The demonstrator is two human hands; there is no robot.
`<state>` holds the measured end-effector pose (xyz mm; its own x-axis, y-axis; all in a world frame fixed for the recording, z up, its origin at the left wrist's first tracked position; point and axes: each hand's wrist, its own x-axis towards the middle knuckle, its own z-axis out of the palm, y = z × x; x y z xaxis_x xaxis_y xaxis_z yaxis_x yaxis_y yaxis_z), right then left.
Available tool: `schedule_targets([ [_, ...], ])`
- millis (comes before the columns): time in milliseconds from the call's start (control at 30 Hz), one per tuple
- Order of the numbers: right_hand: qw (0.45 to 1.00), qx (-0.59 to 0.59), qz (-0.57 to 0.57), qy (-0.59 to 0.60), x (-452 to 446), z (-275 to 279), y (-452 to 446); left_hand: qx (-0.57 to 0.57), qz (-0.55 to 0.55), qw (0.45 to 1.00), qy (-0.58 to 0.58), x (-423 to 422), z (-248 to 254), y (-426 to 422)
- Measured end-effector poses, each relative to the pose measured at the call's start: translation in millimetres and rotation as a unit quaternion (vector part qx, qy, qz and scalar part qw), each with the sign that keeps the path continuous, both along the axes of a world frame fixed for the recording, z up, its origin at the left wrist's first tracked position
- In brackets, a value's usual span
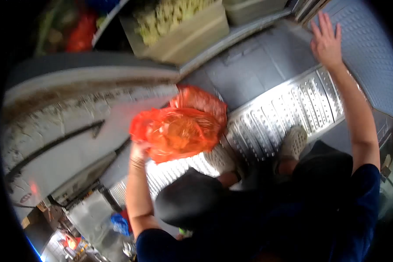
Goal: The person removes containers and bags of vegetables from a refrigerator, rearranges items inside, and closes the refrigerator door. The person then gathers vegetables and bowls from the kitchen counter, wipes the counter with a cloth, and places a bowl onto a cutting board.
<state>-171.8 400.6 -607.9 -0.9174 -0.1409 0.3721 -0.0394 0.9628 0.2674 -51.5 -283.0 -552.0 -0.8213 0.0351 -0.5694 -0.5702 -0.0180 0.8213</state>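
Observation:
A bulging red-orange plastic bag (179, 131) hangs over the floor, gripped at its left edge by my left hand (139, 149). Its contents look orange-brown through the film and cannot be made out. Just behind it rests a second red plastic bag (201, 102), partly covered by the first. Far to the right, my right hand (328, 47) is raised with its fingers spread and nothing in it. It is beside a pale blue textured panel (371, 56); whether it touches the panel I cannot tell.
Chopped pale pieces fill a tub (192, 39) at the top. A worn white door (70, 126) with a dark handle (52, 146) stands at left. Perforated metal grating (288, 109) crosses the grey floor (249, 65) under my shoes (294, 143). Blue plastic (120, 223) appears lower left.

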Motion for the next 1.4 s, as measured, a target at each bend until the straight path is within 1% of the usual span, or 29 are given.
schedule_targets([
  [33,1.000,-0.011,-0.005,0.000,-2,3,-1,-0.015,0.004,1.000,0.003,2,-37,-4],
  [100,0.999,-0.051,0.008,-0.011,0,8,-1,-0.134,-0.057,0.989,0.007,18,-128,-3],
  [133,0.998,-0.062,0.007,-0.007,0,13,-4,-0.200,-0.089,0.976,0.007,26,-164,2],
  [167,0.997,-0.071,0.010,-0.008,2,16,-7,-0.240,-0.106,0.965,0.012,33,-193,8],
  [200,0.997,-0.076,0.013,-0.003,1,17,-8,-0.227,-0.051,0.973,-0.002,31,-171,36],
  [267,0.996,-0.082,0.018,-0.005,3,20,-8,-0.195,-0.109,0.970,0.094,25,-167,33],
  [333,0.996,-0.089,0.023,-0.004,1,23,-9,-0.263,-0.141,0.942,0.152,20,-141,33],
  [367,0.995,-0.092,0.026,-0.002,-1,22,-8,-0.251,-0.124,0.936,0.213,18,-158,23],
  [467,0.994,-0.100,0.030,0.000,1,19,-3,-0.244,-0.159,0.955,0.048,11,-115,21],
  [500,0.994,-0.103,0.034,-0.001,0,19,-1,-0.255,-0.201,0.946,0.010,6,-112,16],
  [567,0.993,-0.109,0.041,0.000,-1,18,-1,-0.304,-0.175,0.936,0.022,17,-101,11],
  [600,0.993,-0.111,0.043,0.001,-1,20,-2,-0.328,-0.163,0.930,0.029,18,-79,19],
  [667,0.993,-0.113,0.045,0.000,1,22,-1,-0.413,-0.183,0.892,0.021,20,-48,27],
  [700,0.993,-0.111,0.046,0.000,0,23,0,-0.454,-0.194,0.869,0.018,20,-40,27],
  [800,0.993,-0.102,0.059,0.004,1,21,6,-0.522,-0.308,0.795,-0.014,20,-37,3],
  [900,0.993,-0.097,0.071,0.009,0,17,15,-0.493,-0.329,0.805,0.011,15,8,24],
  [1000,0.993,-0.090,0.081,0.012,1,16,20,-0.485,-0.339,0.802,0.087,9,40,47],
  [1133,0.992,-0.098,0.078,0.010,3,27,13,-0.472,-0.351,0.782,0.205,1,67,71],
  [1200,0.986,-0.144,0.069,0.040,3,31,-1,-0.475,-0.348,0.770,0.245,-1,83,88],
  [1233,0.983,-0.166,0.063,0.054,3,35,-12,-0.454,-0.352,0.773,0.270,-3,90,95],
  [1267,0.960,-0.276,0.039,0.041,1,39,-25,-0.431,-0.356,0.775,0.295,-5,98,103],
  [1300,0.924,-0.381,0.014,0.031,-6,48,-44,-0.407,-0.360,0.776,0.321,-7,104,111],
  [1333,0.876,-0.482,-0.011,0.021,-15,55,-59,-0.404,-0.362,0.774,0.327,-6,109,119],
  [1400,0.775,-0.624,-0.099,-0.025,-50,52,-73,-0.399,-0.368,0.770,0.336,-4,121,132],
])
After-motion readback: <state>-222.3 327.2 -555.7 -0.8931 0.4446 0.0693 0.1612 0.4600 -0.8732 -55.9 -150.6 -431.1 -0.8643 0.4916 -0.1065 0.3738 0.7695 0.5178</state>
